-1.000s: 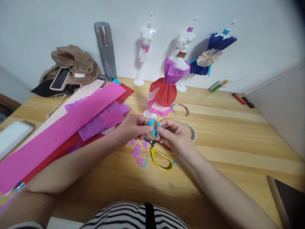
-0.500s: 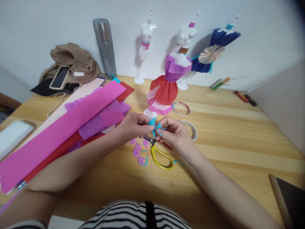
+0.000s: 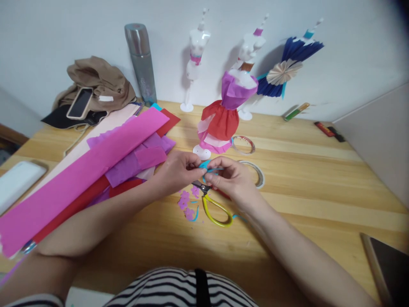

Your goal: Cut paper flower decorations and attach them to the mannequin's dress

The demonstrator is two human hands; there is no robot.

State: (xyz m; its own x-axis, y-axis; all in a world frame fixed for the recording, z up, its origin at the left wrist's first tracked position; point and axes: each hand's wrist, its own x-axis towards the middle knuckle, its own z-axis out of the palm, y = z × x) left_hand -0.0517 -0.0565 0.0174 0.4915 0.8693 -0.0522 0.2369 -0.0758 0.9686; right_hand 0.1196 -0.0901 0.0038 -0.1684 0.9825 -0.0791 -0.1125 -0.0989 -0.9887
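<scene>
Between my two hands is a small piece of blue crepe paper (image 3: 205, 164). My left hand (image 3: 182, 169) pinches its left side, and my right hand (image 3: 230, 177) pinches its right side, fingertips almost touching. The fingers partly hide its shape. Just below lie scissors with yellow handles (image 3: 217, 213), blades pointing up and left. Several purple paper flowers (image 3: 183, 199) and thin blue scraps (image 3: 195, 214) are left of the handles. Beyond my hands a small dress form wears a purple top and a red skirt (image 3: 223, 121) over pink layers.
Folded pink paper (image 3: 86, 177) lies over purple and red sheets at left. Two tape rolls, one (image 3: 243, 145) behind the other, are right of the dress. A steel bottle (image 3: 140, 64), a bare dress form (image 3: 200, 51) and a blue pleated dress (image 3: 300, 53) stand along the wall.
Both hands have come slightly closer together around the blue paper. Less of it shows now, and its pointed tips are folded or covered by the fingers.
</scene>
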